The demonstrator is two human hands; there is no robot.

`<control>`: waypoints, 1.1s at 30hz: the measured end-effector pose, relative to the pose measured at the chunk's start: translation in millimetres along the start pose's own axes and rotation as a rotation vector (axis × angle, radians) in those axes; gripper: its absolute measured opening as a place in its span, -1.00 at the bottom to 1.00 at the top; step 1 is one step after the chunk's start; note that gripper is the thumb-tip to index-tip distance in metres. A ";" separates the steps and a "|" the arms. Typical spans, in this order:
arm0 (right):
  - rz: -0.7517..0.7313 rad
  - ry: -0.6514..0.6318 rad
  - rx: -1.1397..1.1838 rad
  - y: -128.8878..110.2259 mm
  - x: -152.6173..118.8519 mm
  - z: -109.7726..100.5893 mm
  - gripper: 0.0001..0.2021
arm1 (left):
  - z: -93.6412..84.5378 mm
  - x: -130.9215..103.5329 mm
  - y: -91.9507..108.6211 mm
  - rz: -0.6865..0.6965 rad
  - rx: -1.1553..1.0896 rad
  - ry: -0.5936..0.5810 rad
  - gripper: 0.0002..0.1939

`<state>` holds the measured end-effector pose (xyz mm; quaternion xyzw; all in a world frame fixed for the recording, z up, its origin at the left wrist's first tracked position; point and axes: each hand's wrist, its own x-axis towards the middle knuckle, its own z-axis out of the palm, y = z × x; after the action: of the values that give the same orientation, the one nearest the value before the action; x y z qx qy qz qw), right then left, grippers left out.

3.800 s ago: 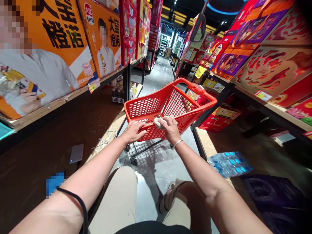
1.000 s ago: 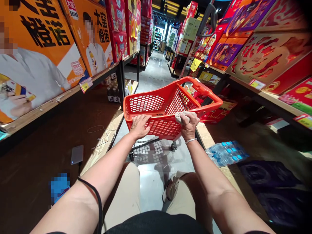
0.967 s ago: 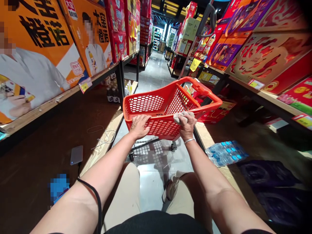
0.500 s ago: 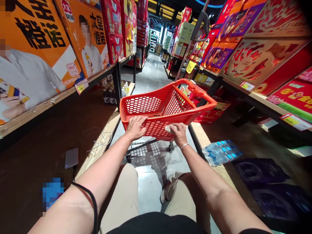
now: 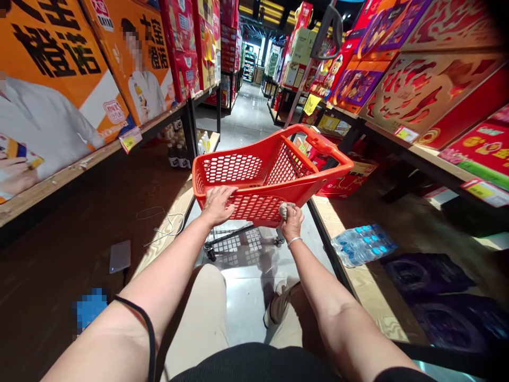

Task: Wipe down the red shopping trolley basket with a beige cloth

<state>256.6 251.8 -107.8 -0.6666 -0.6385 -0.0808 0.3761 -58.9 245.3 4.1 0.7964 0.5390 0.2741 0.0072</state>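
A red plastic shopping cart (image 5: 242,167) with mesh sides stands crosswise in front of me. My left hand (image 5: 217,204) lies over its near rim, fingers across the edge and thumb on the outside, holding it. Against the near mesh side, further right, my right hand (image 5: 293,220) is closed around a bunched pale cloth (image 5: 285,209). The cloth seems to touch the mesh, and part of it is hidden by the fingers. A light band circles my right wrist.
Shelves of boxed drinks (image 5: 59,95) line the left, gift boxes (image 5: 417,101) the right. Shrink-wrapped water bottles (image 5: 361,245) lie on the low right ledge. A grey power bank (image 5: 120,257) and white cable (image 5: 170,225) are at lower left. A metal pole (image 5: 306,79) leans behind the cart.
My right wrist has shifted slightly left, and the cloth now looks more bunched, above the fingers rather than spread to their left. The left hand stays on the rim.
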 end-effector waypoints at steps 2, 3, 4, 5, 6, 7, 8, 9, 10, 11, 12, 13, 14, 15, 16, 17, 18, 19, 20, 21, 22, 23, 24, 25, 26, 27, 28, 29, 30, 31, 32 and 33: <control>-0.009 0.009 0.025 -8.1 1.7 0.1 -0.42 | -0.4 -0.1 -1.7 -0.004 0.009 -0.002 -0.42; -0.023 0.019 0.039 -12.5 4.5 -0.8 -0.41 | -0.5 -0.4 -2.9 -0.005 0.014 -0.001 -0.42; -0.037 0.031 0.048 -16.8 6.9 -1.4 -0.40 | -0.6 -0.8 -4.4 -0.006 0.018 0.002 -0.42; -0.048 0.038 0.047 -20.4 7.8 -1.3 -0.40 | -0.7 -1.2 -5.9 -0.007 0.022 0.007 -0.42; -0.052 0.029 0.034 -23.0 6.5 -0.1 -0.39 | -0.9 -1.7 -7.6 -0.010 0.024 0.014 -0.42; -0.052 -0.005 0.009 -24.3 2.7 2.0 -0.39 | -1.3 -2.2 -9.2 -0.014 0.026 0.020 -0.43; -0.050 -0.062 -0.025 -24.6 -3.6 4.7 -0.38 | -1.8 -2.7 -10.7 -0.017 0.027 0.023 -0.43; -0.050 -0.141 -0.066 -23.8 -11.7 7.8 -0.39 | -2.5 -3.2 -12.1 -0.019 0.026 0.024 -0.43; -0.053 -0.228 -0.106 -22.7 -20.9 10.7 -0.40 | -3.3 -3.6 -13.4 -0.018 0.026 0.022 -0.43; -0.059 -0.309 -0.138 -21.7 -29.9 13.2 -0.44 | -4.1 -4.1 -14.6 -0.016 0.025 0.021 -0.43; -0.072 -0.374 -0.159 -21.7 -37.9 15.0 -0.49 | -4.8 -4.5 -15.7 -0.012 0.024 0.022 -0.43; -0.099 -0.413 -0.165 -23.0 -44.0 15.6 -0.54 | -5.4 -4.9 -16.9 -0.008 0.023 0.024 -0.43; -0.141 -0.426 -0.158 -26.1 -47.4 14.9 -0.57 | -5.8 -5.2 -18.0 -0.005 0.022 0.029 -0.44; -0.190 -0.421 -0.143 -31.0 -47.8 12.5 -0.59 | -6.0 -5.4 -19.3 -0.003 0.021 0.035 -0.44; -0.242 -0.408 -0.126 -37.5 -44.9 8.0 -0.57 | -6.1 -5.6 -20.5 -0.003 0.020 0.042 -0.45; -0.300 -0.385 -0.106 -44.9 -38.7 1.0 -0.56 | -6.0 -5.7 -21.9 -0.005 0.019 0.050 -0.45; -0.357 -0.345 -0.083 -52.4 -29.2 -8.6 -0.55 | -5.9 -5.8 -23.3 -0.006 0.017 0.057 -0.45; -0.404 -0.280 -0.061 -59.1 -16.7 -21.0 -0.57 | -5.8 -6.0 -24.8 -0.007 0.014 0.064 -0.46; -0.443 -0.196 -0.043 -64.2 -1.5 -36.0 -0.61 | -5.8 -6.2 -26.3 -0.007 0.011 0.069 -0.46; -0.470 -0.080 -0.031 -67.3 15.9 -53.0 -0.66 | -5.8 -6.5 -27.7 -0.006 0.008 0.074 -0.46; -0.458 0.035 -0.042 -68.4 34.6 -71.1 -0.68 | -5.8 -6.9 -28.9 -0.004 0.005 0.080 -0.46; -0.435 0.122 -0.069 -67.8 53.5 -89.3 -0.68 | -5.8 -7.4 -29.8 -0.003 0.003 0.086 -0.47; -0.403 0.172 -0.104 -66.5 71.5 -106.0 -0.66 | -5.8 -8.0 -30.4 -0.003 0.002 0.093 -0.47; -0.365 0.168 -0.152 -65.9 87.0 -119.9 -0.61 | -5.7 -8.7 -30.4 -0.004 0.001 0.101 -0.48; -0.280 0.168 -0.197 -67.2 98.8 -130.0 -0.57 | -5.5 -9.2 -29.9 -0.005 0.001 0.108 -0.49; -0.217 0.128 -0.241 -71.6 105.9 -135.6 -0.53 | -5.3 -9.8 -28.8 -0.007 0.002 0.114 -0.49; -0.174 0.069 -0.277 -79.8 107.8 -136.5 -0.51 | -5.0 -10.2 -27.3 -0.012 0.008 0.119 -0.49; -0.170 -0.006 -0.297 -92.0 104.6 -133.2 -0.52 | -4.8 -10.5 -25.5 -0.017 0.018 0.122 -0.47; -0.188 -0.085 -0.311 -107.5 97.3 -126.5 -0.54 | -4.7 -10.7 -23.6 -0.022 0.030 0.122 -0.45; -0.278 -0.171 -0.298 -125.1 87.2 -117.6 -0.59 | -5.0 -10.9 -21.7 -0.023 0.043 0.120 -0.43; -0.391 -0.244 -0.271 -143.4 76.0 -108.2 -0.62 | -5.5 -11.0 -20.2 -0.021 0.055 0.114 -0.42; -0.466 -0.280 -0.253 -160.5 65.6 -99.5 -0.64 | -6.4 -11.0 -19.1 -0.014 0.064 0.105 -0.42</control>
<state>158.5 227.7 64.7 -0.5482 -0.8049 -0.1513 0.1696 -81.1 242.0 -1.1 0.7770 0.5527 0.2980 -0.0446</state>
